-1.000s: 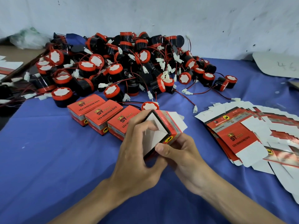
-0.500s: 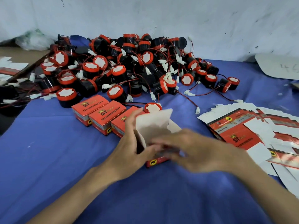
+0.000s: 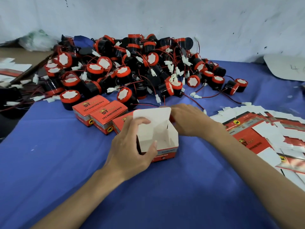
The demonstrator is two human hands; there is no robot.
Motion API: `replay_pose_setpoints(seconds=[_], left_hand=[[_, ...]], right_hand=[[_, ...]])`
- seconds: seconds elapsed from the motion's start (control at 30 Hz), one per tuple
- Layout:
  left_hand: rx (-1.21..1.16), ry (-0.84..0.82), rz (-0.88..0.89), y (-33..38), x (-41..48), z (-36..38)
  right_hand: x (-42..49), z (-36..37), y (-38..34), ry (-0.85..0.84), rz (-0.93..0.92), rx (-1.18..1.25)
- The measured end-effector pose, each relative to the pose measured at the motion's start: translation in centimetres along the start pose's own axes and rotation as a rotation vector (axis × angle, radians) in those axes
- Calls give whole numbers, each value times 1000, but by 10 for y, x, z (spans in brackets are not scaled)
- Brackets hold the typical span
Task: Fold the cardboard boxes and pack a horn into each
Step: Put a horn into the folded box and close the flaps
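So: three closed boxes [image 3: 100, 111] done; my left hand [image 3: 130, 146] grips an empty open box [image 3: 165, 138]; right hand [image 3: 188, 119], grip unclear; horns [image 3: 132, 68] heaped, unpacked.

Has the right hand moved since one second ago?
Yes. The right hand moved away from the person, closer to the heap of black and red horns, now behind the open red cardboard box.

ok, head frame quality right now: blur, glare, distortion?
Head view: flat, diffuse light, only soft shadows under the left hand and the open box; no glare hotspots; the wide-angle lens bows the foot of the wall; the centre is fairly sharp; print on the flat cartons towards the right edge is smeared.
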State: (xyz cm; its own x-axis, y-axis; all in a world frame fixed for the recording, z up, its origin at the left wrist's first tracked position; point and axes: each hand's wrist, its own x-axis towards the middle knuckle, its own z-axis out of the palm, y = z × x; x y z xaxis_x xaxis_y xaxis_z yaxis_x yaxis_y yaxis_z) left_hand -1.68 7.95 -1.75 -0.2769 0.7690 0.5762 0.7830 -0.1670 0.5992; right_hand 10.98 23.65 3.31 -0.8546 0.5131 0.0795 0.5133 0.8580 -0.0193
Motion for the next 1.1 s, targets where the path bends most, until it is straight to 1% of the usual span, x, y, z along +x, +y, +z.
replay_pose_setpoints(seconds=[0.07, 0.1, 0.17, 0.3, 0.33, 0.43, 0.53, 0.6, 0.7, 0.83, 0.87, 0.93, 1.0, 1.1], left_hand=[[-1, 11, -18, 1, 0, 0], [1, 19, -24, 2, 0, 1], [-1, 26, -52, 3, 0, 2], [12, 18, -75, 2, 0, 5], [14, 17, -76, 1, -1, 5], [12, 10, -74, 0, -1, 5], [16, 4, -69, 1, -1, 5], [17, 0, -73, 1, -1, 5], [16, -5, -83, 1, -1, 5], [6, -8, -93, 2, 0, 5], [2, -9, -95, 2, 0, 5], [-8, -5, -82, 3, 0, 5], [-37, 0, -60, 2, -1, 5], [-97, 5, -9, -1, 0, 5]], right_hand=[[-12, 0, 9, 47, 88, 44], [-19, 0, 13, 60, 97, 129], [-32, -1, 24, 95, 64, 393], [-50, 1, 39, 202, 36, 1098], [-51, 2, 40, 234, 30, 1217], [-54, 3, 39, 305, 22, 1440], [-57, 0, 35, 316, -3, 1617], [-59, -6, 30, 347, 0, 1581], [-61, -14, 13, 413, 22, 1286], [-66, -17, -20, 524, -93, 1063], [-66, -19, -27, 564, -84, 973], [-63, -23, -39, 616, -77, 718], [-57, -28, -48, 580, -122, 521], [-51, -27, -55, 381, -294, 437]])
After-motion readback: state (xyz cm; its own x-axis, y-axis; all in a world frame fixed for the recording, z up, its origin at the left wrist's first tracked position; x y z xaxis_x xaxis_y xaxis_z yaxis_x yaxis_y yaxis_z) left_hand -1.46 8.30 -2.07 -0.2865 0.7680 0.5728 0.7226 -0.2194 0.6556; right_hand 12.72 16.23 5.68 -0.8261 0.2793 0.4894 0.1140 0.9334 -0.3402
